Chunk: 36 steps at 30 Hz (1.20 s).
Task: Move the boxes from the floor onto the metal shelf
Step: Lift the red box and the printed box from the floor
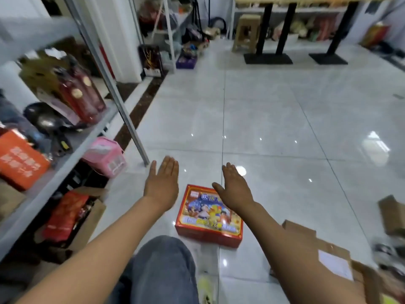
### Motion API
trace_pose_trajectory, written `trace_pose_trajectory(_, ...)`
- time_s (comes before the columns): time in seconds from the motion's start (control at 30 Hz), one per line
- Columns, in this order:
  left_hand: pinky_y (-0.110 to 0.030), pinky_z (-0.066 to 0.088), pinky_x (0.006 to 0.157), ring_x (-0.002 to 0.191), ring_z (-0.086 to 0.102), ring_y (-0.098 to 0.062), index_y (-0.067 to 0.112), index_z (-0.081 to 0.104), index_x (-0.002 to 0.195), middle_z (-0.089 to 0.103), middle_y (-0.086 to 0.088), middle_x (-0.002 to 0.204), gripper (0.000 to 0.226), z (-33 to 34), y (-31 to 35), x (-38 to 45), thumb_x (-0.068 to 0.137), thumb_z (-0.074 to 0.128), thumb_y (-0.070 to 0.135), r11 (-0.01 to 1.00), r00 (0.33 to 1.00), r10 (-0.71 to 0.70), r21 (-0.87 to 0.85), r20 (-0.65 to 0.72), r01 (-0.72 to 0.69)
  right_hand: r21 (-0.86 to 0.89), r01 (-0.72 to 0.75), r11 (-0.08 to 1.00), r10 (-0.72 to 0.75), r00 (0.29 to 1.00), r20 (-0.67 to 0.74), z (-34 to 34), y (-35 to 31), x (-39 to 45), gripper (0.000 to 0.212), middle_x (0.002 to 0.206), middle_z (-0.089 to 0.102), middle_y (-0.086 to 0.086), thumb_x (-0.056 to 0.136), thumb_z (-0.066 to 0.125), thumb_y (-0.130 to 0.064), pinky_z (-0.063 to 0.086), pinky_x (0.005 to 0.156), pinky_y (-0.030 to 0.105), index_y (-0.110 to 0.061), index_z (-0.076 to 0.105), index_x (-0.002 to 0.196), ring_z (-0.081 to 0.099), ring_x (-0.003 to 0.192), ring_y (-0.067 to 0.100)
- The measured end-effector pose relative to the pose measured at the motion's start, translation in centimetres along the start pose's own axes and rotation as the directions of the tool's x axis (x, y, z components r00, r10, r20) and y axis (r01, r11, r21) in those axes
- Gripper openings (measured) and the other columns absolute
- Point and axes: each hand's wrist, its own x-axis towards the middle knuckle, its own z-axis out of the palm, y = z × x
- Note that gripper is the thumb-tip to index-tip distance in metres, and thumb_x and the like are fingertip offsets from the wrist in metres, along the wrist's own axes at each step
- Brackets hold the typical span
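On the glossy tiled floor [285, 119] beside the metal shelf [72, 148], the red box [208, 218] lies beneath both hands, left hand [162, 183] and right hand [235, 189] flat and empty; slick packaging might slip from them.

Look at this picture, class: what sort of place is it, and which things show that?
Probably a storeroom or shop back room. A metal shelf on the left is crowded with boxed goods, a red box sits on the tiled floor, and more cartons and bags line the far wall.
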Motion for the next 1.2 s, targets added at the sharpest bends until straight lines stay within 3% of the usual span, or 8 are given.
trace_pose_trajectory(0.23,-0.048,-0.001,0.119,0.148,-0.006,-0.021,0.008,-0.003,0.152,-0.003,-0.009,0.161,0.064,10.0,-1.5,7.1,0.101,0.028,0.029,0.993,0.985,0.114,-0.037,0.126,-0.111,-0.045,-0.215,0.976,0.218,0.973,0.073,10.2,4.6,3.7,0.07,0.164,0.009,0.007,0.099,0.047,-0.041,0.016,0.119,0.033,-0.011,0.018,0.154,0.008,0.151,0.021)
trace_pose_trajectory(0.43,-0.045,-0.001,0.12,0.148,-0.006,-0.018,0.01,-0.001,0.153,-0.003,-0.005,0.161,0.065,19.1,2.1,12.1,0.099,0.032,0.025,0.959,0.954,0.186,-0.255,0.234,-0.124,-0.005,-0.393,0.919,0.39,0.911,0.132,19.2,8.5,6.4,0.068,0.162,0.017,0.005,0.097,0.05,-0.037,0.028,0.117,0.038,-0.012,0.022,0.153,0.014,0.15,0.022)
trace_pose_trajectory(0.6,-0.043,0.007,0.12,0.148,0.001,-0.018,0.011,0.007,0.153,0.005,-0.004,0.161,0.062,26.5,4.5,14.8,0.101,0.031,0.034,0.87,0.92,0.124,-0.487,0.372,0.08,-0.042,-0.512,0.858,0.512,0.846,0.147,24.1,12.6,7.4,0.067,0.164,0.011,0.005,0.099,0.043,-0.039,0.027,0.115,0.038,-0.013,0.015,0.155,0.009,0.151,0.021)
trace_pose_trajectory(0.87,-0.039,0.013,0.12,0.148,-0.001,-0.021,0.01,0.001,0.152,0.002,-0.006,0.161,0.062,36.8,8.1,13.8,0.101,0.03,0.029,0.862,0.951,0.153,-0.507,0.269,0.004,0.054,-0.694,0.718,0.672,0.711,0.207,29.7,17.1,6.5,0.072,0.162,0.016,0.009,0.097,0.044,-0.048,0.023,0.117,0.044,-0.016,0.015,0.155,0.011,0.15,0.025)
trace_pose_trajectory(0.97,-0.04,0.021,0.118,0.148,0.008,-0.023,0.009,0.006,0.153,0.01,-0.007,0.16,0.062,38.5,9.0,14.3,0.102,0.026,0.037,0.747,0.923,0.163,-0.655,0.347,0.115,0.203,-0.801,0.563,0.772,0.597,0.217,31.1,18.1,6.6,0.072,0.155,0.029,0.017,0.091,0.058,-0.042,0.034,0.113,0.05,-0.008,0.027,0.147,0.03,0.143,0.034)
trace_pose_trajectory(1.07,-0.044,0.044,0.101,0.132,0.042,-0.027,0.013,0.019,0.148,0.037,-0.009,0.148,0.058,39.5,9.5,15.1,0.099,0.034,0.042,0.596,0.889,0.121,-0.748,0.442,0.291,0.397,-0.841,0.367,0.83,0.489,0.269,31.5,18.6,6.9,0.062,0.131,0.054,0.014,0.083,0.071,-0.029,0.05,0.096,0.049,-0.007,0.038,0.131,0.057,0.116,0.035)
trace_pose_trajectory(1.13,-0.039,0.05,0.086,0.108,0.057,-0.026,0.017,0.033,0.136,0.053,-0.005,0.129,0.044,39.5,10.1,16.0,0.098,0.041,0.037,0.434,0.86,0.056,-0.788,0.508,0.437,0.402,-0.865,0.3,0.844,0.437,0.31,31.3,19.0,7.2,0.067,0.124,0.058,0.013,0.077,0.078,-0.029,0.052,0.093,0.048,-0.007,0.04,0.128,0.061,0.111,0.035)
trace_pose_trajectory(1.2,-0.037,0.051,0.082,0.099,0.061,-0.027,0.013,0.042,0.126,0.059,-0.007,0.119,0.035,39.0,10.4,17.1,0.094,0.051,0.024,0.201,0.77,0.017,-0.757,0.638,0.622,0.36,-0.903,0.235,0.855,0.368,0.364,31.0,19.5,7.4,0.078,0.12,0.061,0.013,0.065,0.086,-0.033,0.054,0.091,0.05,-0.007,0.044,0.126,0.063,0.106,0.034)
